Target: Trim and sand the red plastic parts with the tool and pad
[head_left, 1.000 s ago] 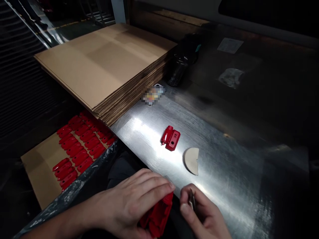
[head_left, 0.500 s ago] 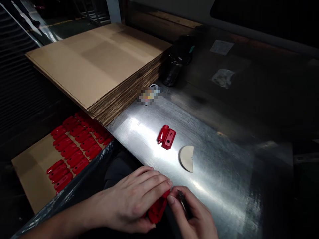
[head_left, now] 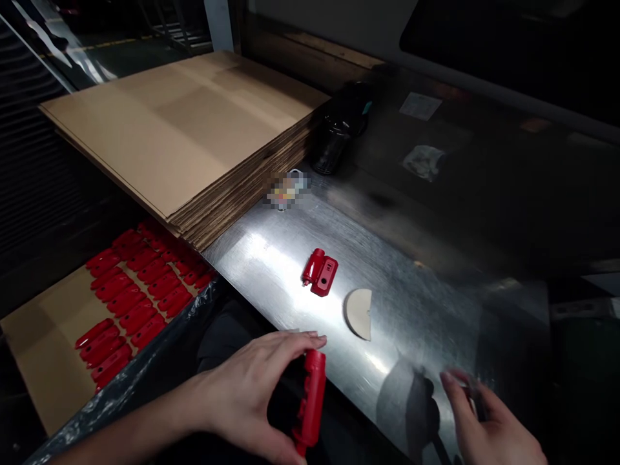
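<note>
My left hand (head_left: 252, 387) grips a long red plastic part (head_left: 310, 400), held nearly upright at the near edge of the shiny metal table (head_left: 416, 323). My right hand (head_left: 489, 423) is low at the right, blurred, fingers curled around a small thin tool I can barely make out. A smaller red plastic piece (head_left: 320, 274) lies on the table further out, with a tan half-round piece (head_left: 359, 312) just right of it.
A stack of flat cardboard sheets (head_left: 179, 123) covers the table's left rear. Below left, a cardboard tray (head_left: 43, 349) holds several rows of red parts (head_left: 135, 294). A dark object (head_left: 339, 126) and plastic bags (head_left: 422, 160) lie at the back.
My right hand pulled away from the red part and swung right. The left hand turned the red part more upright. The view shifted slightly.
</note>
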The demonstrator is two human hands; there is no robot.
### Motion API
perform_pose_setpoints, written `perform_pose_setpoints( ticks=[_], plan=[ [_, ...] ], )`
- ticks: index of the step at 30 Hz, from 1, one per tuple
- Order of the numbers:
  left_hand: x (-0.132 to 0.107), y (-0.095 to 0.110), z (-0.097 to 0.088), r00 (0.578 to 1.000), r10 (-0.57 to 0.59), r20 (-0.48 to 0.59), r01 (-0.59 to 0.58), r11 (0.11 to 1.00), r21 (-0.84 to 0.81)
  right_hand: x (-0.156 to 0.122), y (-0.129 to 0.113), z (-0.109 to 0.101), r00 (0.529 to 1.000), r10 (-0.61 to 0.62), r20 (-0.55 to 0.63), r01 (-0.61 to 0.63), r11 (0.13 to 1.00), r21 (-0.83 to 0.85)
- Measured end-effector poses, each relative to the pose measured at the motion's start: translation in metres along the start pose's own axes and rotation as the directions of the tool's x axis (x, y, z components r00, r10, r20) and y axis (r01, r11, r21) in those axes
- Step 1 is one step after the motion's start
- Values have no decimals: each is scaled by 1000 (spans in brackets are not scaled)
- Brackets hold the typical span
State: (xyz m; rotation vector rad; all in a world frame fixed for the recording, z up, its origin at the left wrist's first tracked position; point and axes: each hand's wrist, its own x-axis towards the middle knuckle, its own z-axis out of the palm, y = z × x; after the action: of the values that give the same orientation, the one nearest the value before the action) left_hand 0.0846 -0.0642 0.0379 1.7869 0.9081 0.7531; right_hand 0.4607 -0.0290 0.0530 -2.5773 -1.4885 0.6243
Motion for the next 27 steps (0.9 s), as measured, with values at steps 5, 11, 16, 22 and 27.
perform_pose_setpoints(
  ticks=[5,11,16,22,27],
  plan=[
    [-4,-15,13,976,-216,-37,116,650,-751,31,13,16,998,-30,54,33,998,-56],
    [2,-19,18,968,-214,-133,-68,285,-956,20,-39,35,958,-244,-149,238,969,-62],
    [8,-15,18,945,-289,-156,-116,152,-982,-6,-118,60,953,-292,83,293,956,-6],
    [10,-19,16,921,-303,-243,-221,106,-969,-3,-130,68,941,-273,199,269,962,47],
    [11,-31,15,902,-348,-254,-244,72,-967,-43,-114,66,891,-296,343,96,863,495]
  ],
)
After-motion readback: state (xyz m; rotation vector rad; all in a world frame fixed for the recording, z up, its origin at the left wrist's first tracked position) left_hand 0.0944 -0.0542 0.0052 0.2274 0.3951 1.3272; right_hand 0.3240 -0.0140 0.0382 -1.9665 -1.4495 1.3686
